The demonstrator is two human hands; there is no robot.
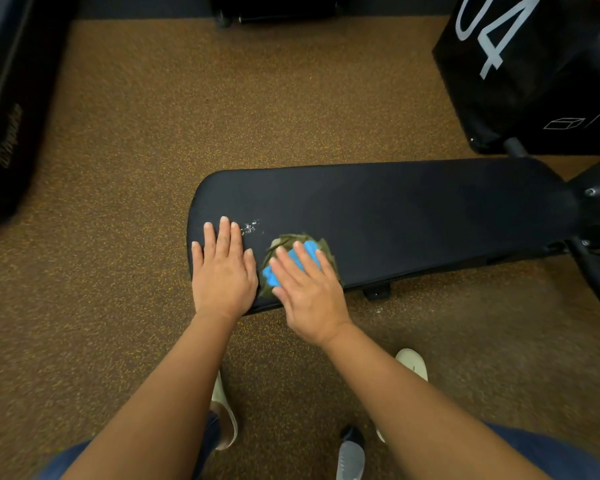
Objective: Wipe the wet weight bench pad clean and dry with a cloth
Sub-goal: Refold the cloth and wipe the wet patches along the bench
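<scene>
The black bench pad (413, 216) lies across the speckled brown floor (136, 168), its rounded end to the left. The left hand (222, 271) rests flat on that end, fingers straight and close together, holding nothing. Just beside it the right hand (309, 292) presses with spread, straight fingers on a crumpled blue and green cloth (268, 276) near the front edge of the pad. Small water drops (249, 226) shine between the left fingertips and the cloth

The left hand (224, 268) lies on the near left end of the bench pad (413, 216), the cloth (268, 276) just right of it under the right hand (310, 292), water drops (249, 226) just beyond them, a box (534, 84) far right
</scene>
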